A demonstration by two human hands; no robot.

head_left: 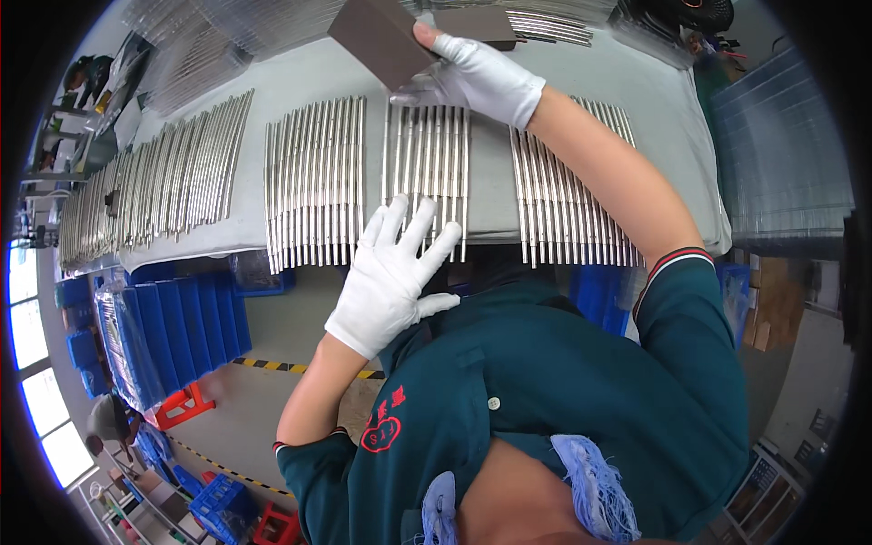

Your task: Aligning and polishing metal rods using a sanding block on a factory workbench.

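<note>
1. My right hand (477,77), in a white glove, has its fingers closed around a brown block (381,38), thumb on top, up at twelve o'clock. The block's lower corner sits just above the far ends of the middle batch of metal rods (427,177); whether it touches them I cannot tell, since the glove hides that edge.
2. My left hand (392,282) is open, fingers spread flat, pressing the near ends of that same batch at about six o'clock from the block. It holds nothing.
3. Risk one, as I judge it: the near rod ends overhang the table edge. If the block pushes toward me harder than the left palm resists, rods could slide off the grey table cover (581,73) and drop to the floor.
4. Risk two: the spread fingers cover only some rods. Uncovered ones at the batch's sides may roll or skew and cross into the neighbouring batch (313,182) at nine o'clock or the right-hand batch (568,204) at three o'clock.
5. Risk three: a tilted block could catch on one rod end and flick it up.
6. Blue bins (177,331) stand below at eight o'clock.
</note>
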